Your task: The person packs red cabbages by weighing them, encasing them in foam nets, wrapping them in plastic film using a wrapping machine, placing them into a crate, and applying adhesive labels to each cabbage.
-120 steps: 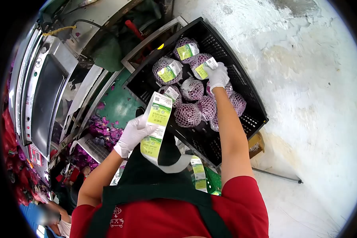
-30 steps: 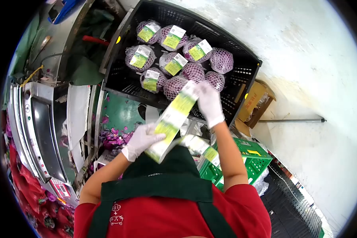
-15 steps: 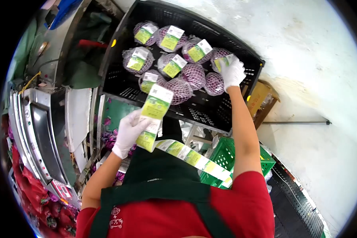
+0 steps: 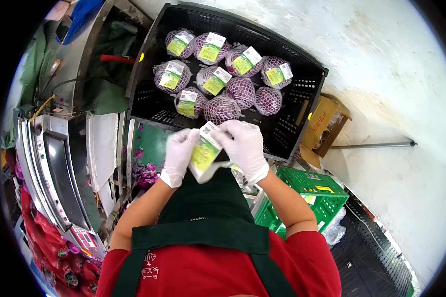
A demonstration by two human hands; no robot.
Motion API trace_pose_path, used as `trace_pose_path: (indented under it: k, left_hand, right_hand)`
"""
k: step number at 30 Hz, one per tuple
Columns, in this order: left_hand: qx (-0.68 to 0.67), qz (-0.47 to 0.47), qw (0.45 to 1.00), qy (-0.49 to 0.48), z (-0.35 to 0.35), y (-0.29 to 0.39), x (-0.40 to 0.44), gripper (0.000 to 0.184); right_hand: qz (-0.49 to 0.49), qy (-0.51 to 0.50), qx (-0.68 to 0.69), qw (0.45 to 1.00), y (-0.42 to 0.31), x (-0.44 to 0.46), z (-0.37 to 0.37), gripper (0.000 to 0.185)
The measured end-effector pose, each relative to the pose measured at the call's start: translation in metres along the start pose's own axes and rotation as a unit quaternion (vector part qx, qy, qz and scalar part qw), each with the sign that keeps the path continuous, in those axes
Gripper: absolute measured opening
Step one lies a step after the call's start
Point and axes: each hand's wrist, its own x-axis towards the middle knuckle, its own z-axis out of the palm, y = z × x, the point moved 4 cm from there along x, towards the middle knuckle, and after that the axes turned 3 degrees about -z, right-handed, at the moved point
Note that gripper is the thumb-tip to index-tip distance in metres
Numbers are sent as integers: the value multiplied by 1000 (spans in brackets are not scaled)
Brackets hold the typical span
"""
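Note:
In front of my apron, my left hand (image 4: 179, 154) grips a strip of green-and-white labels (image 4: 203, 156) by its left edge. My right hand (image 4: 244, 147) pinches the upper right of the same strip, thumb and fingers closed on it. Just beyond both hands is a black crate (image 4: 158, 117) with several red cabbages in white netting. Most carry a label, such as the rightmost cabbage of the upper row (image 4: 276, 73). Three show bare netting: one near the middle (image 4: 241, 93), one to the right (image 4: 268, 101) and one nearest my hands (image 4: 222, 109).
A green crate (image 4: 327, 190) and an open cardboard box (image 4: 324, 126) are on the right. To the left stands a metal machine (image 4: 57, 171) with a control panel. Red net sacks (image 4: 49, 247) lie lower left, and purple leaf scraps (image 4: 146, 174) are scattered beside the machine.
My right hand has left the upper row's rightmost cabbage, whose label now shows fully, and come down to the label strip. My left hand has shifted slightly right and up with the strip.

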Motion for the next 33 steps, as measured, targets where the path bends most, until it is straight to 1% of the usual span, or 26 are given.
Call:
trace_pose_path:
  k: [1, 2, 3, 4, 5, 7, 9, 11, 12, 13, 14, 15, 17, 18, 19, 20, 21, 22, 23, 25, 27, 28, 29, 30, 31, 33]
  left_hand:
    - [40, -23, 999, -15, 13, 0, -5, 17]
    - [-67, -38, 994, -74, 29, -25, -10, 26]
    - [-68, -99, 989, -86, 45, -37, -24, 34]
    - [-18, -132, 982, -135, 50, -51, -35, 41]
    - [-62, -205, 961, -178, 52, -76, -40, 39]
    - [-53, -233, 957, -166, 50, -70, -40, 35]
    - [-26, -213, 966, -142, 40, -67, -29, 32]
    - [9, -149, 980, -130, 28, -58, -20, 28]
    - [-7, -103, 987, -126, 23, -57, -16, 26]
    - [-21, -57, 991, -122, 17, -55, -14, 24]
    - [-1, -54, 988, -145, 15, -35, -18, 23]
    - [36, 2, 990, -139, 8, -26, -18, 22]
    - [2, -51, 991, -123, -6, -17, -21, 24]
    - [-2, -65, 991, -118, -10, -6, -25, 26]
    - [2, -36, 994, -103, -16, 1, -26, 24]
    - [-1, -3, 996, -90, -20, 7, -29, 22]
    - [-5, 32, 997, -75, -26, 13, -30, 21]
    - [-39, 27, 997, -63, -36, 12, -29, 21]
    - [-75, -4, 997, -20, -46, 17, -31, 21]
    - [-82, 31, 994, 64, -74, 19, -27, 28]
    - [49, 115, 991, 56, -89, 32, -29, 62]
    - [65, 178, 981, 51, -90, 38, -37, 68]
    - [81, 240, 966, 44, -90, 43, -47, 74]
    - [18, 245, 969, -36, -84, 45, -54, 78]
    - [40, 226, 971, -64, -79, 45, -63, 71]
    - [90, 142, 984, -50, -63, 30, -71, 61]
  right_hand:
    - [22, 5, 24, 999, 14, -1, -4, 12]
    - [1, 12, -56, 998, 29, 0, -11, 11]
    - [41, 35, -70, 996, 55, 3, -18, 12]
    - [123, 19, -79, 989, 79, 8, -30, 11]
    - [160, 21, -82, 983, 112, 13, -40, 14]
    - [216, 63, -164, 961, 199, 16, -44, 23]
    - [261, 53, -197, 944, 240, 22, -46, 37]
    - [288, -24, -330, 898, 252, 21, -42, 43]
    - [289, -23, -330, 898, 250, 22, -41, 43]
    - [253, 6, -379, 890, 242, 22, -40, 47]
    - [216, 32, -426, 878, 227, 20, -35, 52]
    - [171, 103, -380, 903, 206, 15, -30, 60]
    - [115, 120, -273, 948, 167, 9, -14, 65]
    - [87, 87, -191, 974, 148, 3, -5, 66]
    - [89, -4, -64, 994, 124, 2, 3, 58]
    - [73, -57, 206, 974, 102, -8, 16, 49]
    - [94, -157, 352, 918, 74, -14, 24, 47]
    - [141, -251, 469, 835, 45, -22, 31, 44]
    - [181, -367, 460, 788, 44, -40, 41, 40]
    - [129, -440, 268, 847, 12, -41, 35, 47]
    - [326, -366, 366, 791, -1, -46, 35, 34]
    - [239, -326, 375, 834, -4, -45, 40, 31]
    - [236, -329, 374, 835, -11, -43, 44, 31]
    - [206, -319, 359, 853, -21, -42, 48, 30]
    - [177, -310, 342, 869, -31, -42, 52, 30]
    - [168, -317, 337, 870, -42, -43, 65, 29]
